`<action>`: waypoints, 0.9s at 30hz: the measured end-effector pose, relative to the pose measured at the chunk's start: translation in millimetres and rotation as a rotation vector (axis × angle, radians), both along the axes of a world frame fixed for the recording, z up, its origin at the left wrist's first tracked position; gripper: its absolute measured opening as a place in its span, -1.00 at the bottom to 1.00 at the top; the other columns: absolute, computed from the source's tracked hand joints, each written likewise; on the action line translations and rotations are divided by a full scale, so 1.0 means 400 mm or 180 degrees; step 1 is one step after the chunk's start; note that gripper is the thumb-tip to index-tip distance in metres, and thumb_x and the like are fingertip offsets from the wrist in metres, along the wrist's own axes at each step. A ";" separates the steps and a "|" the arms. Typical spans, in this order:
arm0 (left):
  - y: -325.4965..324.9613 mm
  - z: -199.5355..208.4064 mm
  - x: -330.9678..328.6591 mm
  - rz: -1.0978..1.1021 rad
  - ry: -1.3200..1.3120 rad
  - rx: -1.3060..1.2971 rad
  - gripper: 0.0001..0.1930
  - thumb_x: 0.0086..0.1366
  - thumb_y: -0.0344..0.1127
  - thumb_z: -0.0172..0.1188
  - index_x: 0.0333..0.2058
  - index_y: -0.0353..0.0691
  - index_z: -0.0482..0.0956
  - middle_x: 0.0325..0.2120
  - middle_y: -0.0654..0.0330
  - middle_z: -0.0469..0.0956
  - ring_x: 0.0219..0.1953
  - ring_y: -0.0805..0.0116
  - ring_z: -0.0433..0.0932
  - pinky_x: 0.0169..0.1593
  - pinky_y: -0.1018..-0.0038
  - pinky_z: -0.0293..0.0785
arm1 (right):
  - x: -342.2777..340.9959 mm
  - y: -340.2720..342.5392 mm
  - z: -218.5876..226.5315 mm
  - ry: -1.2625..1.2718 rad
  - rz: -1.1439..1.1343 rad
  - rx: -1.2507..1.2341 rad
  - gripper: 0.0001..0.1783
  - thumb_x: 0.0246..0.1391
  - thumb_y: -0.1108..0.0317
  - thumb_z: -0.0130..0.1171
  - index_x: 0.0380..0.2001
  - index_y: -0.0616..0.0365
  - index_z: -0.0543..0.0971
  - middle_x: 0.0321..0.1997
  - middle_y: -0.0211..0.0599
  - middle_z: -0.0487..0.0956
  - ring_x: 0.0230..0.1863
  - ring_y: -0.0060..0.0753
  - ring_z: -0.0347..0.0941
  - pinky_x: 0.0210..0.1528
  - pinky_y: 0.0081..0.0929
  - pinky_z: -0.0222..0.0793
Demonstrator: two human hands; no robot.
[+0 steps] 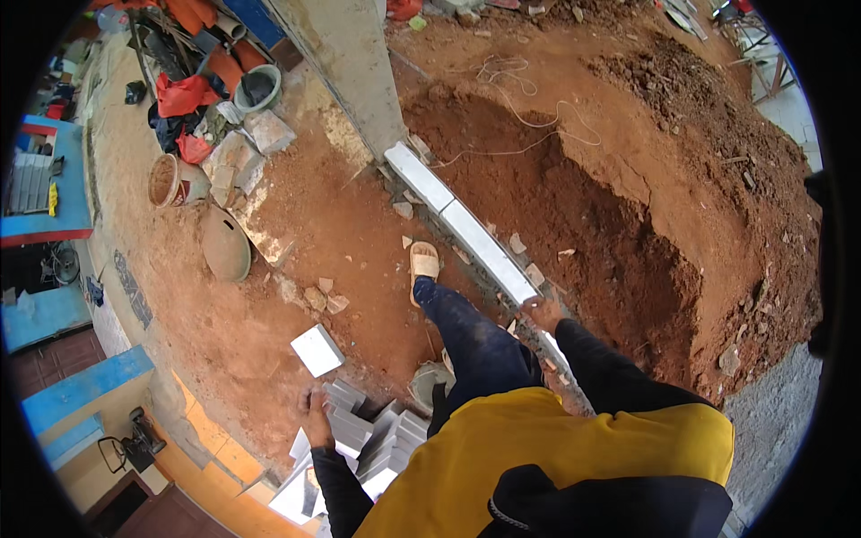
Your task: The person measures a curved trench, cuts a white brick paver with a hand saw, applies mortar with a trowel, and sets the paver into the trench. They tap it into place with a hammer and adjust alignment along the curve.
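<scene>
Two pale lightweight blocks, a far one [419,177] and a near one [489,253], lie end to end in a row along a low, narrow wall base. My right hand [542,314] is at the near end of the closer block, its fingers bent over that end. On my left, my left hand [316,418] hangs beside a pile of grey-white blocks [390,439], its fingers apart and nothing visible in them. A single white block [317,351] lies on the soil just beyond that hand. Beside my leg stands a bucket [429,386], partly hidden.
A dug pit [574,215] of red soil drops away right of the wall line, with a thin string [547,130] across it. A concrete column [359,72] rises at the row's far end. Leftward are an oval basin [228,247], a bucket [165,181] and rubble [235,166].
</scene>
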State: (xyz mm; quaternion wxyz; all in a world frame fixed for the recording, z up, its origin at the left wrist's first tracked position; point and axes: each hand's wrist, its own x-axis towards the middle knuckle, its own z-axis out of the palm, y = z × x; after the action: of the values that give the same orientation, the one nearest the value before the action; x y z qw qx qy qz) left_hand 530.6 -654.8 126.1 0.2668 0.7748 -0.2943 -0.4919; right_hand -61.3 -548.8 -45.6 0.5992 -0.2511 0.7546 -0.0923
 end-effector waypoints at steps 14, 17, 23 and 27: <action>-0.558 0.172 -0.190 -0.4256 -0.1850 0.2044 -0.24 0.37 0.43 0.12 -0.22 -0.34 0.74 -0.21 -0.33 0.68 -0.03 -0.31 0.67 0.06 0.01 0.52 | 0.232 -0.499 0.201 -0.0785 -0.2265 0.0075 -0.66 0.42 0.06 0.23 0.06 0.02 0.64 -0.21 -0.43 0.65 -0.29 -0.52 0.56 -0.25 -0.42 0.55; -0.761 0.277 -0.232 -0.4487 -0.1541 0.1997 -0.35 0.41 0.30 0.18 -0.28 -0.33 0.70 -0.33 -0.23 0.68 -0.15 -0.25 0.67 -0.06 0.04 0.51 | 0.276 -0.480 0.173 -0.0841 -0.2767 0.0182 -0.68 0.42 0.09 0.23 0.05 0.02 0.65 -0.25 -0.44 0.65 -0.31 -0.52 0.56 -0.28 -0.43 0.54; -1.086 0.387 -0.347 -0.5495 -0.1441 0.1595 -0.48 0.43 0.14 0.21 -0.34 -0.32 0.63 -0.48 -0.14 0.60 -0.30 -0.21 0.62 -0.18 0.07 0.47 | 0.415 -0.456 0.113 -0.0650 -0.4126 0.0361 -0.75 0.36 0.11 0.28 -0.11 0.05 0.67 -0.35 -0.44 0.66 -0.40 -0.55 0.55 -0.37 -0.44 0.51; -1.398 0.396 -0.442 -0.6720 -0.1782 0.1483 -0.47 0.42 0.14 0.22 -0.37 -0.33 0.62 -0.52 -0.11 0.60 -0.36 -0.18 0.64 -0.25 0.05 0.46 | 0.647 -0.527 0.142 0.0416 -0.4958 0.0356 -0.45 0.28 -0.06 0.30 0.07 0.20 0.66 -0.14 -0.18 0.75 -0.23 -0.25 0.68 -0.19 -0.30 0.60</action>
State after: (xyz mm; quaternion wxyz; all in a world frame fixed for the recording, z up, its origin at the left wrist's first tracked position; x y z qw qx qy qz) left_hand 353.9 -1213.9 284.6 -0.5123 0.2507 -0.7552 -0.3231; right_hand 197.6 -759.6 11.1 0.3279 0.3763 0.7507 -0.4329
